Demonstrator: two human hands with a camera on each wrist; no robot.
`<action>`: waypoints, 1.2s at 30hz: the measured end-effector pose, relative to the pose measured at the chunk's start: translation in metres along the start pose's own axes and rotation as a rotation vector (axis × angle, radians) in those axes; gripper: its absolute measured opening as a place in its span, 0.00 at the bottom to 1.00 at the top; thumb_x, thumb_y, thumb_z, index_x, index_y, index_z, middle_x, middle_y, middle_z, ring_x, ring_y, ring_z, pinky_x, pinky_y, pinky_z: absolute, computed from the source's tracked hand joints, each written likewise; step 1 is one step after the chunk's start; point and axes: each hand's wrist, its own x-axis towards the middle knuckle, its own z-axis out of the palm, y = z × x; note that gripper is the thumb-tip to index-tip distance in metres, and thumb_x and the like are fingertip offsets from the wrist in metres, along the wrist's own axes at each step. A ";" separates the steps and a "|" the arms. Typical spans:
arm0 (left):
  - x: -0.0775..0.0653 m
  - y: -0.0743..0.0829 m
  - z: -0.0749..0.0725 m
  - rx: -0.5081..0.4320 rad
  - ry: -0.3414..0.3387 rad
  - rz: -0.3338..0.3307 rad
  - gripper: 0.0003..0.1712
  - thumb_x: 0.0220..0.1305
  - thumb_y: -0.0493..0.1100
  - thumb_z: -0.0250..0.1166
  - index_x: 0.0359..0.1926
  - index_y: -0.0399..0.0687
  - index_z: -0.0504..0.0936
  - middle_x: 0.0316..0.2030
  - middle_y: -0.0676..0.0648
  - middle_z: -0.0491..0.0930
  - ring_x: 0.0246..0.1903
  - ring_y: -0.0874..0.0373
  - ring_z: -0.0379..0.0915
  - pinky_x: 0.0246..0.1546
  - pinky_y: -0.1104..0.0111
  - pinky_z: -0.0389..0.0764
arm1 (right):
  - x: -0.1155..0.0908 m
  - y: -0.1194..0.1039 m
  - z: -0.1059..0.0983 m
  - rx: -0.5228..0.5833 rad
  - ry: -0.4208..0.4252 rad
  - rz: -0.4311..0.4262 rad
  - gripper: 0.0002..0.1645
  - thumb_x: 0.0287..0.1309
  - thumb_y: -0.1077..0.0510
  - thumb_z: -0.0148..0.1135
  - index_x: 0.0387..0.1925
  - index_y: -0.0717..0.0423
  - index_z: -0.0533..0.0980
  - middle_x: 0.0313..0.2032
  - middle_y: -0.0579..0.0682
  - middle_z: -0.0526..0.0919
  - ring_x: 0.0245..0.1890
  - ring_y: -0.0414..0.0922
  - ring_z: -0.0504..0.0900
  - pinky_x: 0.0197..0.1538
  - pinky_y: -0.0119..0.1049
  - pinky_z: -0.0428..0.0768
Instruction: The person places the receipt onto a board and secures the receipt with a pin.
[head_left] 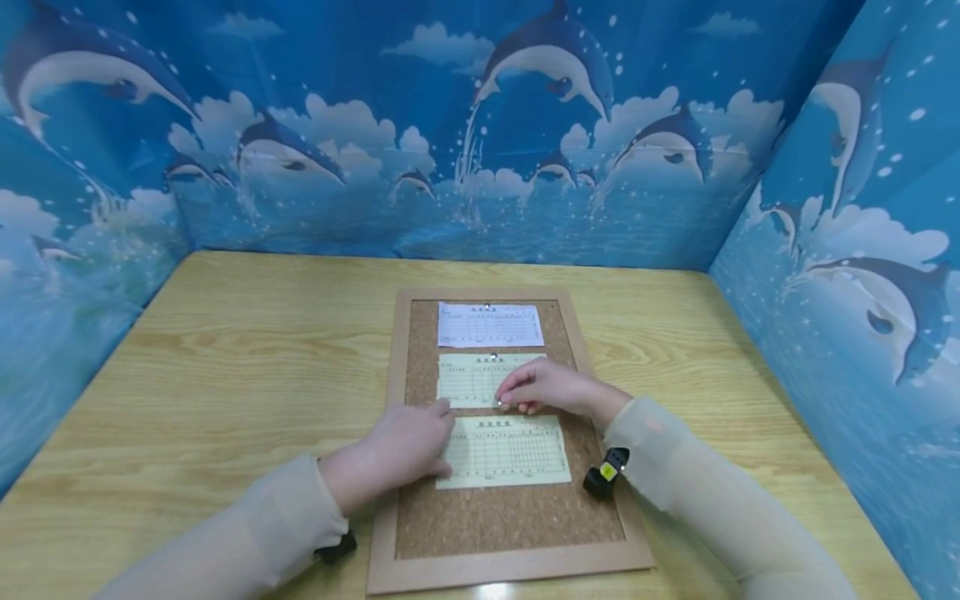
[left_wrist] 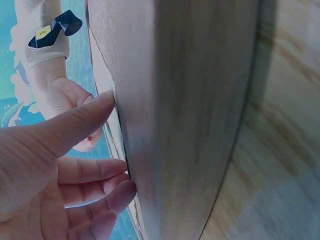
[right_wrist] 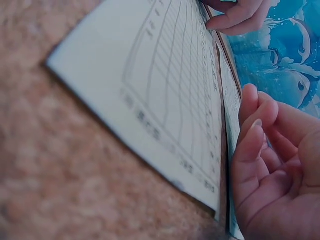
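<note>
A framed cork board (head_left: 510, 530) lies on the table with three printed paper slips on it. My left hand (head_left: 405, 443) rests at the left edge of the lowest pale green slip (head_left: 517, 458), thumb and fingertips touching it. In the left wrist view, that hand's fingers are (left_wrist: 95, 200) nearly straight. Above the lowest slip, my right hand (head_left: 553, 388) pinches a small silver push pin (head_left: 499, 403) between thumb and forefinger. It hovers over the lower part of the middle green slip (head_left: 463, 382). In the right wrist view, the pinching fingertips hide most of the pin.
A pale purple slip (head_left: 487, 330) lies at the board's top, with a silver pin (head_left: 487, 307) at its upper edge. Another pin (head_left: 493, 357) sits on the middle slip's top edge. The wooden table (head_left: 285, 333) is bounded by dolphin-print curtains (head_left: 360, 192).
</note>
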 end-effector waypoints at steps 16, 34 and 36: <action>0.000 0.000 0.001 0.001 0.003 -0.001 0.33 0.43 0.60 0.72 0.42 0.39 0.80 0.38 0.46 0.76 0.28 0.55 0.76 0.23 0.63 0.78 | -0.001 -0.002 0.003 -0.029 -0.039 -0.009 0.10 0.59 0.58 0.61 0.38 0.59 0.82 0.32 0.49 0.84 0.24 0.38 0.74 0.30 0.31 0.76; 0.000 -0.001 0.001 0.006 0.000 0.002 0.35 0.43 0.60 0.72 0.45 0.38 0.79 0.44 0.44 0.77 0.30 0.53 0.78 0.26 0.62 0.79 | -0.002 -0.009 0.008 -0.124 -0.025 0.011 0.07 0.58 0.59 0.62 0.35 0.57 0.83 0.23 0.47 0.79 0.20 0.38 0.71 0.25 0.28 0.70; 0.000 -0.001 0.001 0.008 0.004 0.003 0.34 0.44 0.60 0.72 0.45 0.38 0.80 0.44 0.44 0.77 0.30 0.53 0.78 0.26 0.61 0.79 | -0.002 -0.009 0.008 -0.129 -0.025 0.012 0.08 0.59 0.59 0.61 0.35 0.57 0.83 0.22 0.46 0.79 0.20 0.38 0.71 0.24 0.28 0.70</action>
